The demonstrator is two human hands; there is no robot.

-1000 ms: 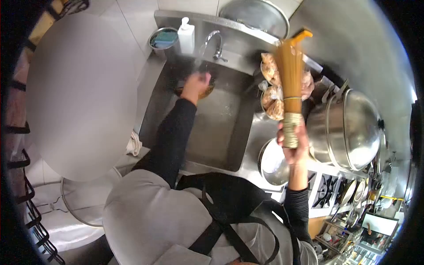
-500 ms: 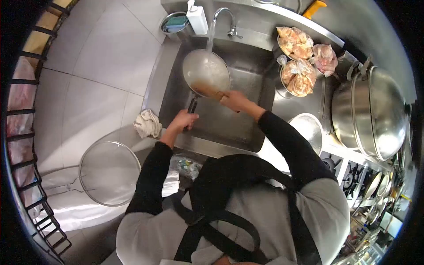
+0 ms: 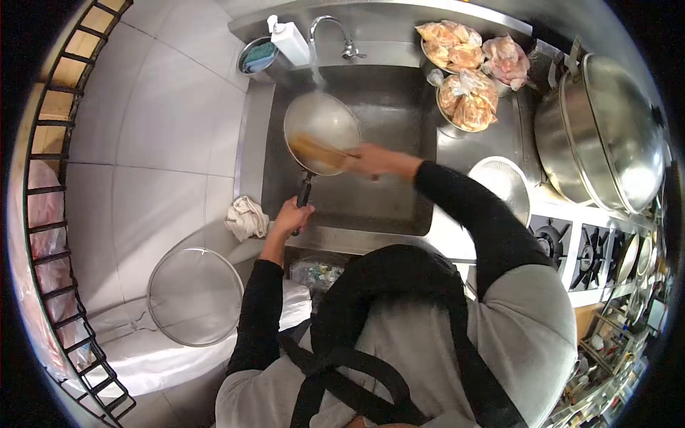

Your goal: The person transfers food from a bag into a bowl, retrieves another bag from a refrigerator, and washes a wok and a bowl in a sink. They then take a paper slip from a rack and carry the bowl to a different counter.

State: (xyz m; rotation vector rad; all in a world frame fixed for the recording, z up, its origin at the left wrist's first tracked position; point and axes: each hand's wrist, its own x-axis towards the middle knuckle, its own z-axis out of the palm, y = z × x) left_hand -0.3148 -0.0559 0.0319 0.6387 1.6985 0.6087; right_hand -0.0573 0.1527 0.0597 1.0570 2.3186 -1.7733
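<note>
My left hand (image 3: 294, 215) is closed round the black handle of a pan (image 3: 325, 118), which is tilted in the steel sink (image 3: 385, 192). Water runs from the curved faucet (image 3: 330, 23) into the pan. My right hand (image 3: 367, 161) grips a wooden brush (image 3: 314, 151), blurred by motion, whose bristle end lies over the pan's lower inside. The pan's bowl holds cloudy water or foam; I cannot tell which.
Bagged meat (image 3: 467, 100) sits in metal containers right of the sink, near a large lidded pot (image 3: 621, 135) and a colander (image 3: 499, 178). A white bottle (image 3: 291, 44), a sponge container (image 3: 258, 60), a cloth (image 3: 247, 218) and a round strainer (image 3: 194, 297) are on the left.
The view has shifted. The brush has moved toward the left inside the pan, and my right hand has come nearer the pan's rim. My left hand keeps its hold on the handle.
</note>
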